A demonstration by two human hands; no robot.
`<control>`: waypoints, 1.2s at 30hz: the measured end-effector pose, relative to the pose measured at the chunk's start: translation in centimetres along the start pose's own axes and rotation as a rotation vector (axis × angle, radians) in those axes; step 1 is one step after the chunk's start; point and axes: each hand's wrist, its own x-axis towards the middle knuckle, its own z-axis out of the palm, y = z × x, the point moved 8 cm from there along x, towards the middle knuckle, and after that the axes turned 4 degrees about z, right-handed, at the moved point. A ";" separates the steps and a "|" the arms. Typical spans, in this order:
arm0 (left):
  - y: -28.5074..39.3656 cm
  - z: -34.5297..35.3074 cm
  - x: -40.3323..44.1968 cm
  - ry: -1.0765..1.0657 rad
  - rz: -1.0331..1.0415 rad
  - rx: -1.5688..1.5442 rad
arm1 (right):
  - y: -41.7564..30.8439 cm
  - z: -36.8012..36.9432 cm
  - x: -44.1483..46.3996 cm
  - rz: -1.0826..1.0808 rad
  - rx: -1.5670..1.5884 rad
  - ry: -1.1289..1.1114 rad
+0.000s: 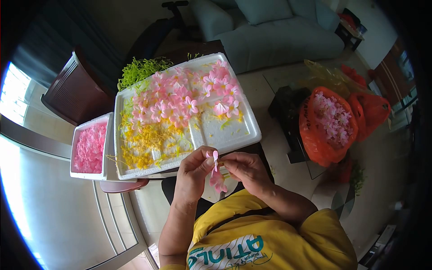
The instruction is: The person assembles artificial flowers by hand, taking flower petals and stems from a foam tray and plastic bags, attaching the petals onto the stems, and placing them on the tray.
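Just in front of the tray, my left hand (pixel 195 170) pinches a pink artificial flower (pixel 214 157) between thumb and fingers. My right hand (pixel 246 169) is closed close beside it, fingertips at the flower's edge; what they pinch is too small to make out. More pink petals (pixel 218 181) hang below, between the hands. Beyond lies a white foam tray (pixel 231 143). Pink flowers (pixel 180 96) with yellow centres cover its far part, and yellow stamen pieces (pixel 146 141) are strewn over the near left.
A white foam box (pixel 108 153) of pink petals (pixel 90 146) stands left of the tray. Green stems (pixel 141 71) are heaped at its far left corner. To the right, a red plastic bag (pixel 310 137) holds pink flowers. A chair (pixel 74 92) and a sofa (pixel 274 40) stand beyond.
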 end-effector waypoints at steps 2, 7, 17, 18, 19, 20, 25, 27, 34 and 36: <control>0.3 0.0 -0.3 0.016 -0.014 0.036 | -0.2 0.3 0.1 -0.028 -0.042 0.008; 0.9 0.1 -0.8 0.073 -0.055 0.152 | -0.8 0.8 0.2 -0.151 -0.200 0.048; 0.1 -0.1 -1.2 0.184 -0.021 0.136 | -0.9 1.3 0.2 -0.248 -0.341 0.077; 0.1 -0.1 -1.3 0.183 -0.006 0.178 | -0.7 1.3 0.2 -0.246 -0.327 0.082; 0.2 0.1 -1.3 0.182 0.012 0.219 | -0.6 1.3 0.2 -0.245 -0.314 0.084; 0.4 0.1 -1.3 0.181 0.031 0.262 | -0.6 1.3 0.3 -0.245 -0.300 0.086; 0.6 -0.7 -1.5 0.293 0.153 0.398 | -0.3 1.9 0.4 -0.224 -0.270 0.100; 1.1 -0.8 -1.4 0.321 0.162 0.277 | -0.8 2.4 0.8 -0.184 -0.155 0.072; 2.3 -3.3 -2.4 0.487 0.135 -0.138 | -1.0 4.4 1.0 -0.167 0.082 -0.134; 1.6 -3.0 -2.4 0.458 0.134 -0.103 | -2.4 2.5 0.2 -0.314 -0.110 -0.096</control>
